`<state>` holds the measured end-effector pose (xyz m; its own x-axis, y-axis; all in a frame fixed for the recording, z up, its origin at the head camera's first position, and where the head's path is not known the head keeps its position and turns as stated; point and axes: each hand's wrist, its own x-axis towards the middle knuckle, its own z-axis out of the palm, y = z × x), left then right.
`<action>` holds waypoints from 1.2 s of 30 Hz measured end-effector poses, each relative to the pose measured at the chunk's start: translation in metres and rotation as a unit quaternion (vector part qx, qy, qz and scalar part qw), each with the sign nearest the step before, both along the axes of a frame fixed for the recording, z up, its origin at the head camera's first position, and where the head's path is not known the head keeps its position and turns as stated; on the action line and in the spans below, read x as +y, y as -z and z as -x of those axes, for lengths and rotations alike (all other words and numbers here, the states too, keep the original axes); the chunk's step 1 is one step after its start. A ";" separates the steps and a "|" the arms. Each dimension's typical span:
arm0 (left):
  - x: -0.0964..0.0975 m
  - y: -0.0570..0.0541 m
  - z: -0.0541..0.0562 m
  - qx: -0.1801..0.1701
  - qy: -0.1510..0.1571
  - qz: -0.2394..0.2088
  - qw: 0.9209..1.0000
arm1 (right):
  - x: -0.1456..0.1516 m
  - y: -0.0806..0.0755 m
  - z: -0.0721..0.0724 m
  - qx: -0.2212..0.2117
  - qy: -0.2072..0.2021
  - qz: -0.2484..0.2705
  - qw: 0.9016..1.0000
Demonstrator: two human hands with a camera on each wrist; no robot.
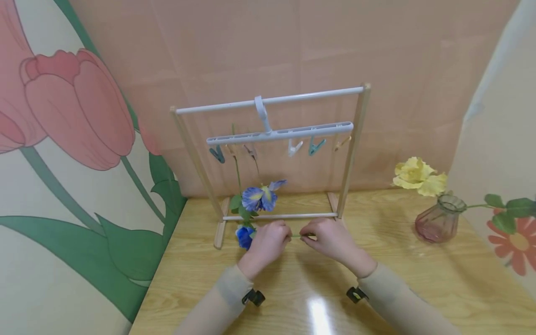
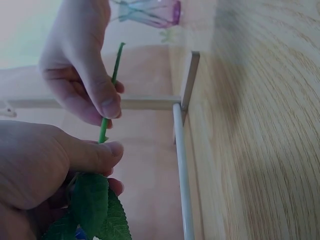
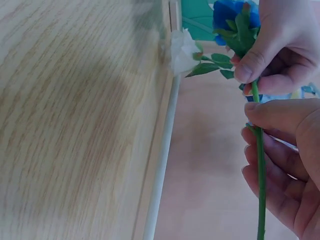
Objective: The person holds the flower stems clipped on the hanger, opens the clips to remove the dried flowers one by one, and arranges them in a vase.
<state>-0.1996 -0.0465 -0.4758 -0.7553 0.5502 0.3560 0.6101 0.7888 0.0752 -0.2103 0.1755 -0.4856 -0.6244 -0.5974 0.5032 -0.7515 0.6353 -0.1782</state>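
My left hand (image 1: 270, 239) pinches the green stem (image 3: 261, 175) of an artificial blue flower (image 1: 244, 236), just below its leaves (image 2: 92, 205). The bloom points left, partly hidden by that hand in the head view. Close beside it, my right hand (image 1: 332, 237) pinches the same stem between thumb and fingers, farther toward the cut end. Both hands are above the table, before a small rack. Behind the left hand, a blue-purple iris (image 1: 261, 199) hangs head down beneath the hanger. A white flower (image 3: 182, 52) appears near it in the right wrist view.
A white hanger (image 1: 280, 135) with several small clips hangs from the rack's top bar (image 1: 314, 95). One green stem (image 1: 237, 174) is in a peach clip (image 1: 231, 150). At right, a pinkish glass vase (image 1: 437, 221) holds a yellow flower (image 1: 418, 176). Painted walls border the table (image 1: 377, 298).
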 end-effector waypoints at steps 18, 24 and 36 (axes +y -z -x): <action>0.001 0.001 0.002 -0.080 0.029 -0.014 0.996 | 0.000 0.011 -0.004 0.006 -0.017 0.005 1.000; 0.002 0.002 0.001 -0.089 0.027 -0.014 0.996 | -0.001 0.012 -0.009 -0.007 -0.009 0.002 1.000; 0.005 0.003 -0.003 -0.093 0.033 -0.012 0.995 | -0.002 0.015 -0.013 -0.001 -0.004 0.012 1.000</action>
<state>-0.1968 -0.0416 -0.4784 -0.7718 0.5939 0.2272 0.6343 0.7437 0.2110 -0.1973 0.1737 -0.5003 -0.6205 -0.5909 0.5156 -0.7563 0.6246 -0.1944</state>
